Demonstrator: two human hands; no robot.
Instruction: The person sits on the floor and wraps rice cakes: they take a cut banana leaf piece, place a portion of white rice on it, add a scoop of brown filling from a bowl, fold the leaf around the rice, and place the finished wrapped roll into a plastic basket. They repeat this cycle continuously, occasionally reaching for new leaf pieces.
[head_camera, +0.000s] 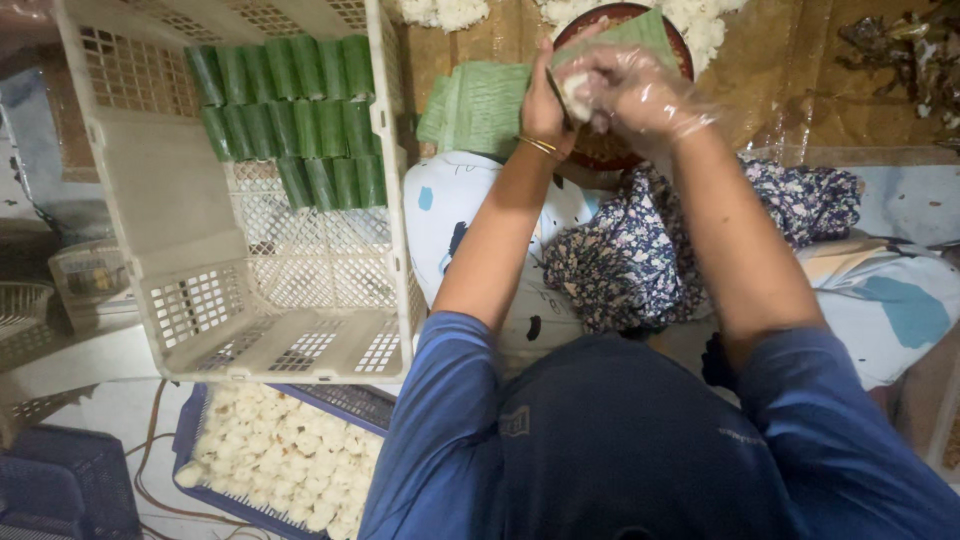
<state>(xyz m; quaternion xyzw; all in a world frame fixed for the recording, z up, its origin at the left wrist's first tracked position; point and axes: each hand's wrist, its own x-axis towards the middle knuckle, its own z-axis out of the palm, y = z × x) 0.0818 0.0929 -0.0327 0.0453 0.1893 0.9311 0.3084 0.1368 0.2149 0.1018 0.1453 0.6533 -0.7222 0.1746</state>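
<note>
Upper left of frame: beige crate (160, 200) tipped on side, rows of green leaf rolls (300, 110) stacked at its far end. Lower left: blue basket (190, 440) of white lumps (285, 460). Upper centre: stack of green leaves (480, 105) just left of hands. Left hand (545, 100) bare, curled round leaf strip (635, 32). Right hand (640, 90) in clear plastic glove, pressing white rice lump (578, 97) against left palm. Both hands over dark red bowl (610, 150).

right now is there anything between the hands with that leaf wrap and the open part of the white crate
Nothing visible. Both hands, left hand and gloved right hand, hold the leaf wrap; only the white crate wall lies between.
</note>
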